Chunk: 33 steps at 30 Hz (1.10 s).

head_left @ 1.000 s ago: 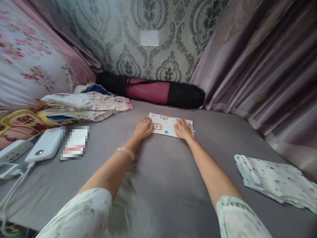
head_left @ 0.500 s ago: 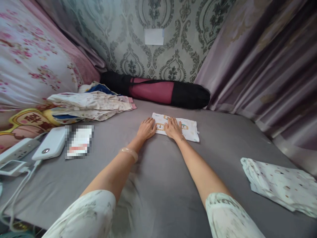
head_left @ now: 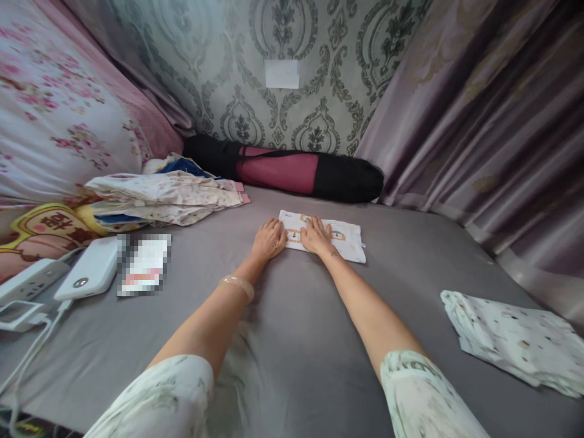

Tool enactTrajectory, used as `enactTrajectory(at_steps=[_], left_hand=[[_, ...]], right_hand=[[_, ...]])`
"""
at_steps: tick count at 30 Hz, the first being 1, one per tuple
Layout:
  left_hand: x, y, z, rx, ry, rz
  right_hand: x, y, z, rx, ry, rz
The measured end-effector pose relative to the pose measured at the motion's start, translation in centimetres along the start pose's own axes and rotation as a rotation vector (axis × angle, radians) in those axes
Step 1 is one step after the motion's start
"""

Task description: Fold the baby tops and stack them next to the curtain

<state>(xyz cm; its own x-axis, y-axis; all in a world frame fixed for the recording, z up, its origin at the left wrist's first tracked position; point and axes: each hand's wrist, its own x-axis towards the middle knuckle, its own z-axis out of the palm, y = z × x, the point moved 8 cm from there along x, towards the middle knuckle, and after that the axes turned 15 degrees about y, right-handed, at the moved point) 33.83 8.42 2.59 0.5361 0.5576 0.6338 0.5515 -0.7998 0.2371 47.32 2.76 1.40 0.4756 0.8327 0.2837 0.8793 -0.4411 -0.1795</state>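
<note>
A folded white cloth (head_left: pixel 350 241) printed with orange and small coloured figures lies flat on the grey bed sheet (head_left: pixel 292 340). It looks like a small garment, though its kind does not show. My right hand (head_left: pixel 317 235) rests palm down on its left half, fingers spread. At the cloth's left edge lies my left hand (head_left: pixel 270 238), flat, with the thumb side touching the edge and fingers pointing away from me. A pale bangle (head_left: pixel 238 283) circles my left wrist. Neither hand grasps anything.
A folded spotted garment (head_left: pixel 515 340) lies at the right. Rumpled clothes (head_left: pixel 177 191) lie at the back left, beside a black and maroon roll bag (head_left: pixel 278 170) along the wall. A power bank (head_left: pixel 89 267), a power strip (head_left: pixel 31 283) and cables sit at the left.
The whole view has shifted slightly. My right hand has moved very little on the cloth, its fingers a bit more bent; my left hand stays at the edge.
</note>
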Motion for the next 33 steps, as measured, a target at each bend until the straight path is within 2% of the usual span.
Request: enactTrajectory(at_steps=[5, 9, 15, 20, 27, 33], left_hand=[[0.0, 0.0, -0.2, -0.003, 0.032, -0.008], [0.2, -0.8, 0.0, -0.038, 0.052, -0.066], [0.4, -4.5, 0.3, -0.154, 0.099, -0.401], [0.2, -5.6, 0.0, -0.291, 0.108, -0.547], [0.1, -5.8, -0.2, -0.345, 0.119, -0.591], [0.2, -6.0, 0.2, -0.342, 0.124, -0.58]], right_hand=[[0.5, -2.3, 0.1, 0.052, 0.04, -0.032], [0.4, -3.1, 0.6, 0.058, 0.103, -0.043], [0.4, -2.9, 0.9, 0.049, 0.096, -0.034], [1.0, -3.0, 0.8, 0.053, 0.036, -0.016], [1.7, -5.5, 1.6, 0.059, 0.049, -0.07], [1.2, -6.2, 1.9, 0.047, 0.156, -0.072]])
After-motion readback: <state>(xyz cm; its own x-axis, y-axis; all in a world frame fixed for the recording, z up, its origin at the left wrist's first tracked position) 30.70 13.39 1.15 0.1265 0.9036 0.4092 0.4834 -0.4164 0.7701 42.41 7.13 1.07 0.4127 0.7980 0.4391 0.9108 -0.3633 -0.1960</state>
